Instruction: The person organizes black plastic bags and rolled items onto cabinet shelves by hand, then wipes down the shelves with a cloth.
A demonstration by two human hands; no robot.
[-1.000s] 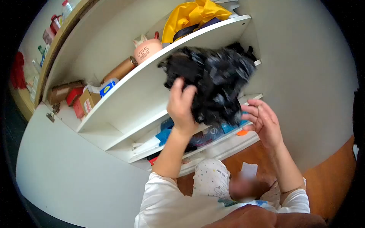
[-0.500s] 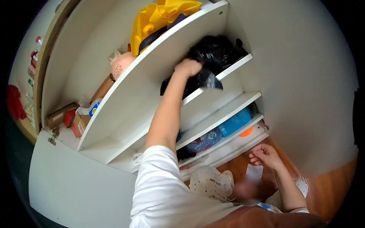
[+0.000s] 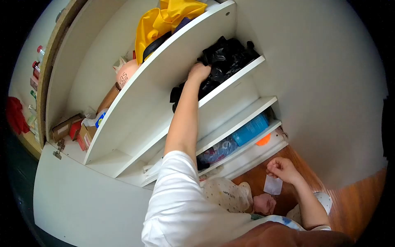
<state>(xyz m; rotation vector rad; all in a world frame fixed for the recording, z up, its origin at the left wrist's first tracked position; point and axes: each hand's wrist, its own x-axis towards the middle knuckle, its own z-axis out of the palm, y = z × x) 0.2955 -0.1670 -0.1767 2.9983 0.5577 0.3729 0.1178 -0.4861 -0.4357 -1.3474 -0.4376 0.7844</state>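
The left hand [image 3: 200,72] reaches into the cabinet and meets the black plastic bags [image 3: 226,59], which lie bunched on a white shelf [image 3: 231,82]. Its fingers are hidden by the hand's own back and the plastic, so whether they grip, press or only rest there I cannot tell. The bags spread along the shelf on both sides of the hand, crumpled rather than flat, and some of the black plastic reaches the front edge near the forearm. As far as this shows, the bags are on the shelf, but the hand is not clear of them and they are not neatly folded. The right hand [image 3: 284,170] is low, well apart from the bags, with its fingers curled in to a narrow shape; no held thing shows, though something small inside the curl cannot be ruled out. Just beside it in the view is a piece of white paper [image 3: 273,185]. Above the bags, the upper shelf [image 3: 144,69] carries a yellow bag [image 3: 164,18] and a pink container [image 3: 126,74]. Below, a blue pack [image 3: 251,128] sits near 1 orange item [image 3: 263,140].
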